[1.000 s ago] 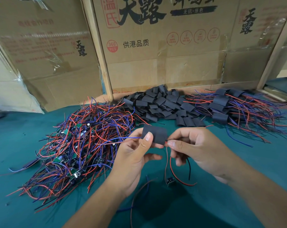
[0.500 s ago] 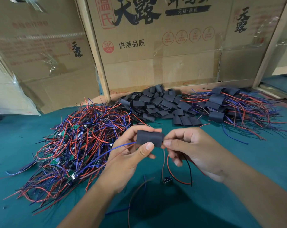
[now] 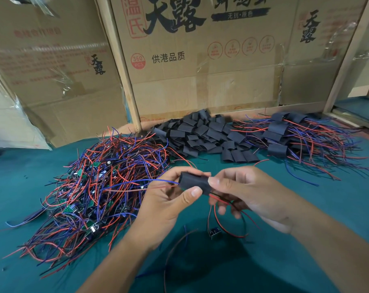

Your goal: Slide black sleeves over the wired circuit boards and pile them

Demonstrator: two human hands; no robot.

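Fingers of left hand and right hand pinched around one black sleeve.

Behind your green tabletop stand printed cardboard boxes, wooden posts, and a clear plastic bag.

You can read "天露", "供港品质", "无抗·原色" and a round "360 PCS" stamp on the middle cardboard box; "天露" repeats on the left box.

Single head view, looking forward and down, close over green table.
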